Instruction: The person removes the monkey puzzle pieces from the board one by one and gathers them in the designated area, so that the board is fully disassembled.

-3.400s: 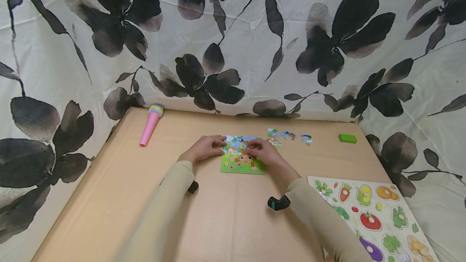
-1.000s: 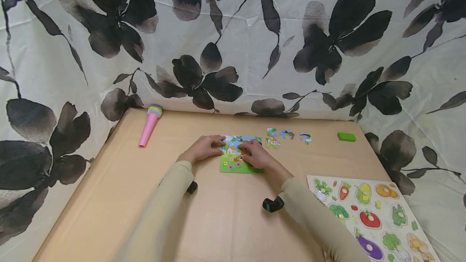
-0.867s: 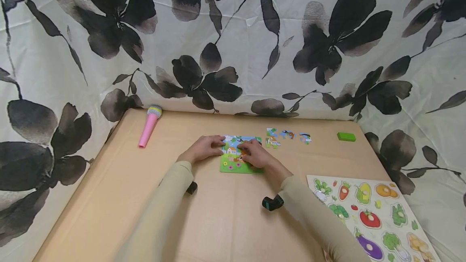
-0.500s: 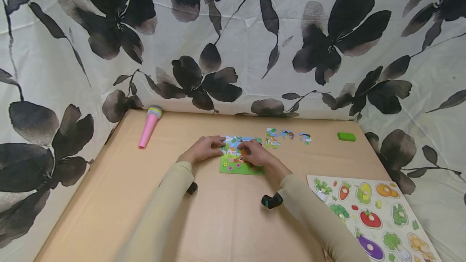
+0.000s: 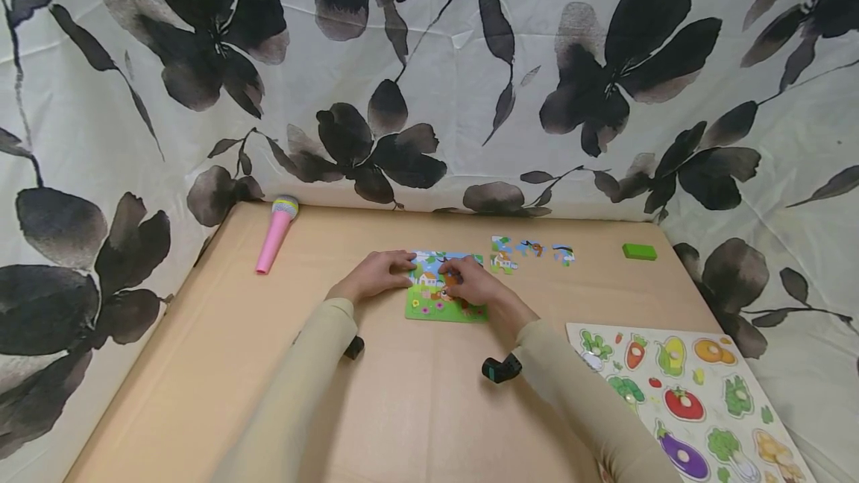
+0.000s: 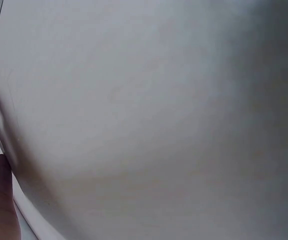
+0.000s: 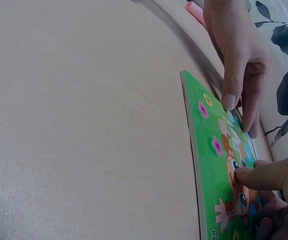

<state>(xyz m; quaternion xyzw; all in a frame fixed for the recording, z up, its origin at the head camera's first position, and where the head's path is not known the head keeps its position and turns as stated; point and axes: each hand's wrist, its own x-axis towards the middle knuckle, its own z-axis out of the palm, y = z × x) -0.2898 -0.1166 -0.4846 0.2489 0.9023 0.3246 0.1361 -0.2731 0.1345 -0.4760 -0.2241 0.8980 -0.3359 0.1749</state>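
Note:
A jigsaw board with a monkey on green grass lies flat at the middle of the table. At its left edge rests my left hand, fingers fairly straight; the right wrist view shows that thumb touching the board's face. My right hand is over the board's right half, thumb and index finger curled around a puzzle piece at the monkey's head; fingers mostly hide this piece. Thumb tip meets the monkey's face in the right wrist view. Several loose puzzle pieces lie behind, to the right.
A pink toy microphone lies at the back left. Far right is a green block. A vegetable picture board covers the front right, partly under my right sleeve. Floral cloth hangs behind the table.
Since the oldest frame my right hand has shifted left and slightly down on the board, covering more of the monkey. Over the last second it barely moves. My left hand stays in place.

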